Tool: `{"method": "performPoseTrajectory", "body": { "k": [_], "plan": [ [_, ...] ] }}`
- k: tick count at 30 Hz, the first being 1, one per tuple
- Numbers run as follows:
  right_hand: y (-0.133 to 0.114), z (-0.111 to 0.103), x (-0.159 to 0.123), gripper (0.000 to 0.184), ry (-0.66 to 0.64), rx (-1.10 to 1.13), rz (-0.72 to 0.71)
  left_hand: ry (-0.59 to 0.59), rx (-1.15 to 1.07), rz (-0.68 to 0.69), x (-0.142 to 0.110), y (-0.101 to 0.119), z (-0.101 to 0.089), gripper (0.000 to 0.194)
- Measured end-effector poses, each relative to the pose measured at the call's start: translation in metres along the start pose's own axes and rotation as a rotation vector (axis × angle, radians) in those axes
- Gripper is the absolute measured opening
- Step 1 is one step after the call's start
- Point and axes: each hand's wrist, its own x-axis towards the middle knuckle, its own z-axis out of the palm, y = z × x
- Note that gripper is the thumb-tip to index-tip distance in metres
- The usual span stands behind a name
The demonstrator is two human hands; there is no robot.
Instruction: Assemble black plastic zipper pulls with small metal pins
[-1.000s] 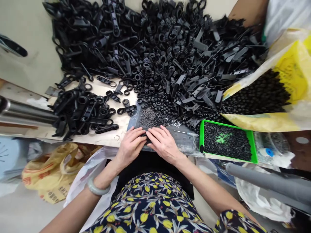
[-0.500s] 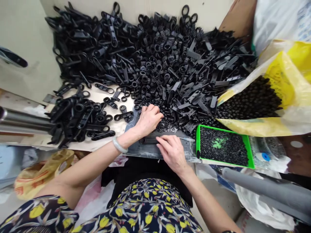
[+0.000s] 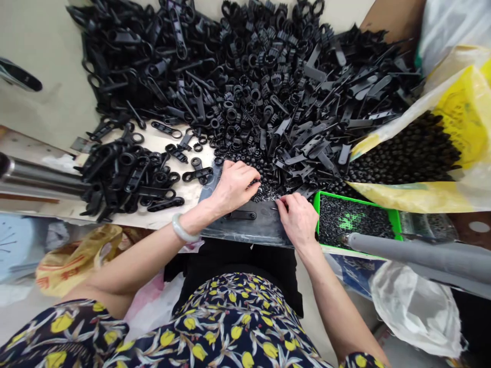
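Note:
My left hand (image 3: 235, 188) is over the left part of the small-parts heap, thumb and fingertips curled together; a small dark piece may be between them, but I cannot make it out. To its right, my right hand (image 3: 299, 221) has thumb and forefinger pinched beside a few thin silvery pins (image 3: 271, 197). A thin metal tip (image 3: 273, 208) sticks out from that pinch, the rest of it hidden by the hand. Below the hands, a flat black plastic lever (image 3: 241, 215) with a round end lies on the dark grey mat (image 3: 245, 232).
Behind the hands rises a big pile of black plastic rings (image 3: 264, 61) and levers. Assembled black pieces (image 3: 126, 176) are heaped at left. At right are a green tray (image 3: 397, 225) of tiny black parts, a yellow-white bag (image 3: 414, 197) and a grey tube (image 3: 402, 249).
My right hand has moved right and slightly up, off the black lever, and is now pinched by the pins. My left hand has shifted only slightly. The camera view has tilted a little.

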Motion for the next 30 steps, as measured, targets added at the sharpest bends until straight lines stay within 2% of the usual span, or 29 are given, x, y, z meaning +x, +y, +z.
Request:
{"method": "performPoseTrajectory", "body": {
  "k": [3, 5, 7, 9, 13, 16, 20, 22, 27, 30],
  "plan": [
    [0.0, 0.003, -0.003, 0.027, 0.019, -0.014, -0.026, 0.065, -0.33, -0.199, -0.036, 0.021, -0.016, 0.016],
    [0.0, 0.004, -0.005, 0.028, 0.025, -0.035, -0.05, 0.089, -0.492, -0.279, -0.062, 0.036, -0.017, 0.026],
    [-0.001, 0.004, -0.007, 0.03, 0.024, -0.052, -0.068, 0.131, -0.505, -0.289, -0.082, 0.047, -0.007, 0.022],
    [-0.001, 0.005, -0.008, 0.031, 0.02, -0.037, -0.058, 0.182, -0.427, -0.27, -0.093, 0.054, 0.008, 0.016],
    [-0.004, 0.002, -0.004, 0.022, -0.014, 0.081, 0.026, 0.224, -0.31, -0.225, -0.099, 0.054, 0.036, 0.014],
    [-0.006, -0.002, 0.001, 0.019, -0.059, 0.114, -0.03, 0.252, -0.326, -0.203, -0.101, 0.049, 0.044, 0.016],
    [-0.003, -0.005, 0.0, 0.019, -0.144, 0.205, -0.193, 0.296, -0.348, -0.215, -0.103, 0.044, 0.044, 0.015],
    [0.002, -0.005, -0.006, 0.021, -0.165, 0.278, -0.211, 0.314, -0.353, -0.227, -0.102, 0.043, 0.043, 0.017],
    [0.014, -0.007, -0.027, 0.023, -0.074, 0.314, -0.058, 0.322, -0.355, -0.156, -0.101, 0.044, 0.041, 0.021],
    [0.015, -0.009, -0.029, 0.022, -0.071, 0.335, -0.019, 0.312, -0.342, -0.141, -0.103, 0.045, 0.039, 0.02]
  ]
}}
